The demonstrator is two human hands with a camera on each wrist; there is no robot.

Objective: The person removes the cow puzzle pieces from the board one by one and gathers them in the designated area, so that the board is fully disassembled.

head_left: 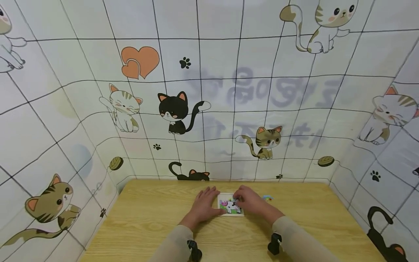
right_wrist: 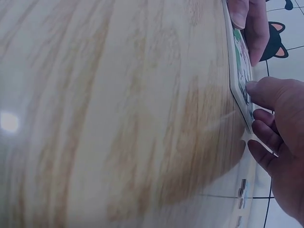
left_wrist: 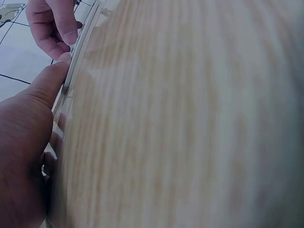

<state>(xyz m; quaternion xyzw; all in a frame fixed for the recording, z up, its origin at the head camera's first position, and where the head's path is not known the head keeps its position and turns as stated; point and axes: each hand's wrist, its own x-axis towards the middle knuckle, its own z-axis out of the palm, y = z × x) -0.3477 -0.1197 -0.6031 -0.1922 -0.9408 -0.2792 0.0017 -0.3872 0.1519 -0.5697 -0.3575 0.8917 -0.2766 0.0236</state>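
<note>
A small cow picture puzzle [head_left: 231,207] in a white-edged frame [head_left: 235,214] lies flat on the table. My left hand [head_left: 206,204] rests at its left side, fingers straight and spread, thumb along the near edge. At the upper right of the puzzle, my right hand [head_left: 251,201] bends its thumb and fingers together over a small puzzle piece [head_left: 234,199], which the fingertips mostly hide. The right wrist view has the right thumb [right_wrist: 266,91] on the picture's surface and the other fingers loosely curled beyond the rim.
A colourful rainbow-like piece [head_left: 267,198] lies on the wooden table [head_left: 147,222] just right of my right hand. Behind the table's far edge hangs a white tile-patterned sheet [head_left: 216,91] with cartoon cats, and it continues along both sides.
</note>
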